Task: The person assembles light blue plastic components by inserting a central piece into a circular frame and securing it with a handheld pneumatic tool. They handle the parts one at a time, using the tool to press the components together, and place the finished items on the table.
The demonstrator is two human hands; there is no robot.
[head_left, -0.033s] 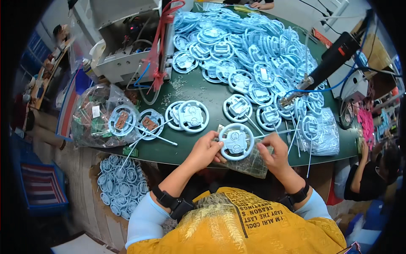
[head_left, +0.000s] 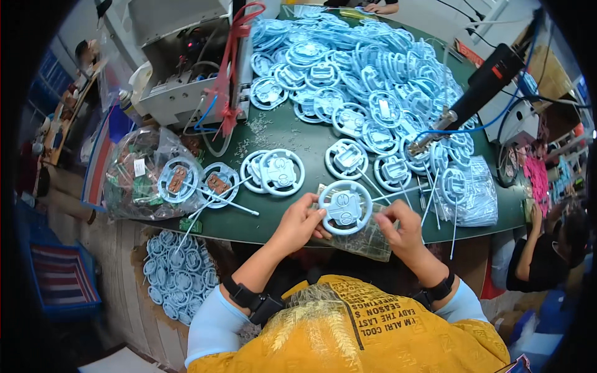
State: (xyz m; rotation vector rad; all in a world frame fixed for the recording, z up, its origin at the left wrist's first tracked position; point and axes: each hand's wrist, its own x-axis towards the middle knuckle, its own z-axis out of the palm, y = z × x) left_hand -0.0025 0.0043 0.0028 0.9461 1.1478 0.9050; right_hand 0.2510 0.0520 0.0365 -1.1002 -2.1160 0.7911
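Note:
Near the table's front edge, my left hand [head_left: 301,225] grips a light blue toy steering wheel [head_left: 346,207] by the left side of its rim. Its raised centre faces up. Just right of the wheel, my right hand [head_left: 402,229] is closed, with thumb and forefinger pinched together. Whatever they may hold is too small or hidden to make out. Beneath both hands lies a worn, film-covered block [head_left: 368,241]. Beyond the held wheel rest wheel halves with hollow backs, one at the middle [head_left: 347,159] and another [head_left: 392,173] farther right, with pale thin sticks or wires near them.
A large heap of blue wheel parts [head_left: 367,74] covers the far table. An electric screwdriver [head_left: 485,93] hangs at right, above the heap's edge. At left stand an open metal machine [head_left: 180,87] and a clear bag of circuit boards [head_left: 134,177]. A box of wheels [head_left: 180,273] sits below.
Very little differs. The whole view has shifted slightly, and my right hand sits a touch lower beside the wheel. My left hand keeps its grip.

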